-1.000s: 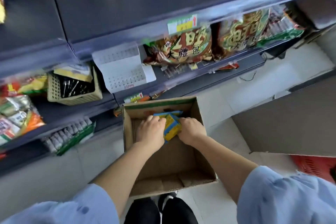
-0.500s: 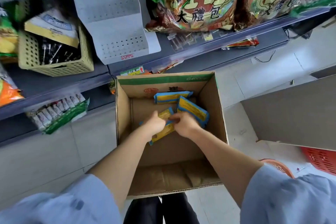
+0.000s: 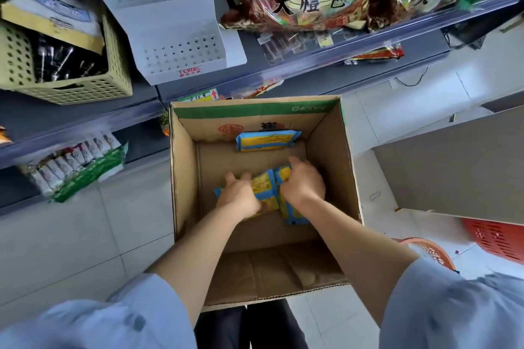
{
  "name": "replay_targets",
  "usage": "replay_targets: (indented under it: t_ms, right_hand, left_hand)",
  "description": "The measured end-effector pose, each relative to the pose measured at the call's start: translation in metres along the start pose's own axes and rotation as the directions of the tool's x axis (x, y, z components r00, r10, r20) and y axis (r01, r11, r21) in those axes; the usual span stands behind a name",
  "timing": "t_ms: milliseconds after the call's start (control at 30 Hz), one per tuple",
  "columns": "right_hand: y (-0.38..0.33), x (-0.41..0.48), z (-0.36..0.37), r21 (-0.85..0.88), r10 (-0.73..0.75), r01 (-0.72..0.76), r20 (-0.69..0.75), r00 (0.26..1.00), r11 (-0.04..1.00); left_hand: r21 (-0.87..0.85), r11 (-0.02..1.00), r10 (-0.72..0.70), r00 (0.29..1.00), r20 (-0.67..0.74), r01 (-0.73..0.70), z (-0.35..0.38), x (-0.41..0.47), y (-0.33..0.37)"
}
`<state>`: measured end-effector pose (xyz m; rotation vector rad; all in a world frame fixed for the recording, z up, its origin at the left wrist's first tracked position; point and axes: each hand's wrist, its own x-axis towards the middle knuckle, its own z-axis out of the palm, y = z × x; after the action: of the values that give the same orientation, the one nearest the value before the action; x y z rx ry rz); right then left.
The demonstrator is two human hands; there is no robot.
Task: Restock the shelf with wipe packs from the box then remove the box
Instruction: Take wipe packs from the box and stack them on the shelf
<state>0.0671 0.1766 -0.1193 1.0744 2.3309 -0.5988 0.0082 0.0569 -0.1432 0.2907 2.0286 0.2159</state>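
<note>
Grip, left: left hand [image 3: 239, 195] curled over the yellow-and-blue wipe packs [image 3: 265, 188], fingers hooked on their far edge.
Grip, right: right hand [image 3: 303, 184] closed round the same bundle from the other side.
Packs' place: middle of the floor of the box [image 3: 184, 178], a little toward its right wall.
Third pack [image 3: 266, 141]: flat against the box's far wall, well apart from both hands.
Box: open cardboard on the floor just before the shelf [image 3: 71, 119]; green band on its far rim, print too blurred to read.
Writing: red "TOME" on the white divider [image 3: 175, 37]; "大禮包" on the snack bags [image 3: 309, 0] above.
</note>
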Motion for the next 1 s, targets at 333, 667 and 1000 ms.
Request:
replay_targets:
  t_ms: [333,667,1000]
  right_hand:
    - [-0.013,-0.005,-0.022,0.375,-0.045,0.061,-0.053,0.998,0.925]
    - [-0.012,-0.008,-0.051,0.596,0.036,-0.182,0.248,0.968,0.782]
    - [-0.033,-0.051,-0.133,0.141,0.008,-0.015,0.053,0.999,0.99]
  left_hand:
    - [-0.216,0.976,-0.031,0.96,-0.278,-0.031,-0.031,-0.03,0.007]
    - [-0.368,0.93,-0.143,0.914,-0.381,-0.008,-0.066,-0.049,0.001]
    - [-0.21,0.97,0.005,0.868,-0.496,-0.126,-0.13,-0.123,0.023]
